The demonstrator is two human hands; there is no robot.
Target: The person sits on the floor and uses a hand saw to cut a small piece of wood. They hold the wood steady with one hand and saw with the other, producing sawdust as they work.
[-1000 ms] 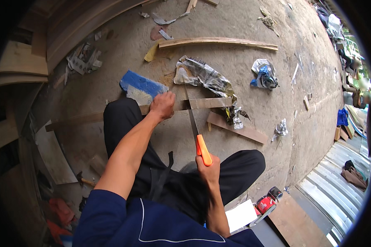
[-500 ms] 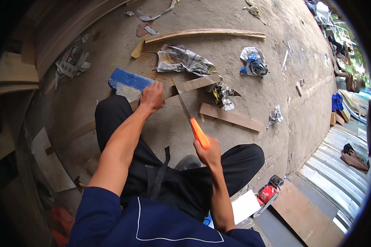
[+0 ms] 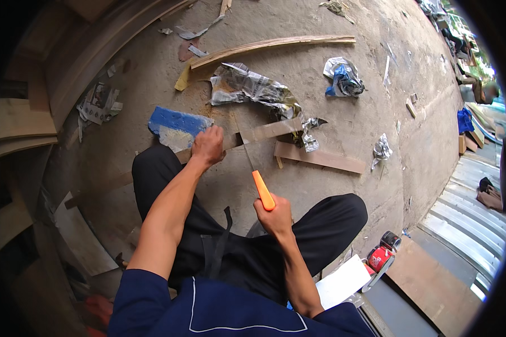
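A long wooden strip (image 3: 272, 130) lies crosswise in front of me. My left hand (image 3: 208, 145) is closed on it, right beside a block with chipped blue paint (image 3: 180, 121). In my right hand (image 3: 275, 214) is a handsaw (image 3: 262, 190), gripped by its orange handle, which points away from me. Its thin blade crosses the strip just right of my left hand, at a dark gap in the wood. The strip's right part looks blurred and lies over crumpled newspaper (image 3: 253, 84). How my left fingers wrap underneath is hidden.
A brown board (image 3: 320, 157) lies right of the saw, and a long pale plank (image 3: 275, 46) farther off. Crumpled paper with blue (image 3: 343, 77) and a silvery wad (image 3: 382, 150) are to the right. A red-and-black roll-shaped thing (image 3: 381, 257) stands near my right knee.
My right hand has drawn the saw back toward me. The strip's right part has shifted nearer, and the blue block with my left hand has moved slightly nearer too.
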